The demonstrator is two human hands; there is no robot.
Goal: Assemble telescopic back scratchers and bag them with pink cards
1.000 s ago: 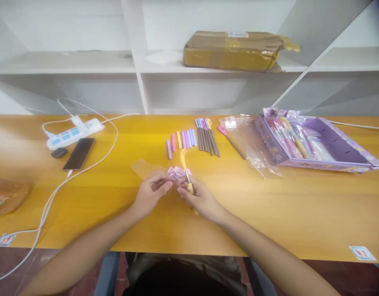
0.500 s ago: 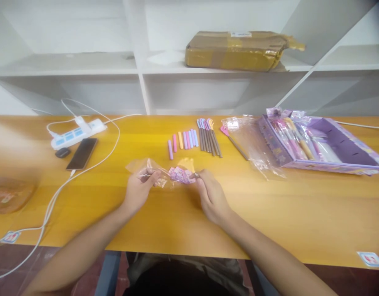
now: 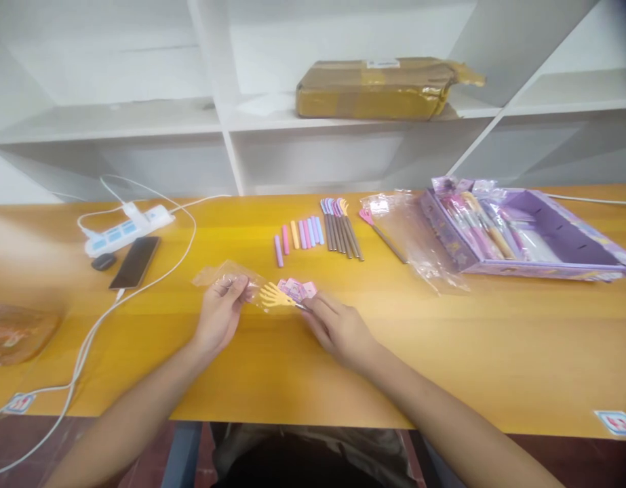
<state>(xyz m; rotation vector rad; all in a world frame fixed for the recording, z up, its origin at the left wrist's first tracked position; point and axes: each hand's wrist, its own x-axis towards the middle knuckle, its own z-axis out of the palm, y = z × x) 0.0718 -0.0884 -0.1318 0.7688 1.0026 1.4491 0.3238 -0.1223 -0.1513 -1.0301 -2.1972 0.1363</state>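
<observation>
In the head view, your left hand [image 3: 220, 308] pinches a small clear bag [image 3: 230, 272], thumb and fingers together on its film. Your right hand [image 3: 343, 329] is closed on the rod of the yellow scratcher [image 3: 276, 296], just behind its hand-shaped head. That head lies between your two hands, its prongs at the bag's edge; you cannot tell from here whether the tips are inside the mouth or only over it.

The likeliest trouble is a snag: the splayed prongs could catch the thin film and tear or fold it, above all if the mouth is not held wide. With your grip so close to the head, the rod might also swivel in your fingers. The pink cards [image 3: 295, 288] sit right beside the scratcher, so a sideways sweep could scatter them, and the nearby coloured tubes [image 3: 305, 234] could roll if knocked.

As for writing, no brand can be read. The cards are printed, but too small to make out. The pale label on the brown parcel [image 3: 374, 91], the red marks on the table-edge sticker [image 3: 618, 423] and the print on the orange packet [image 3: 17, 335] are all illegible too.
</observation>
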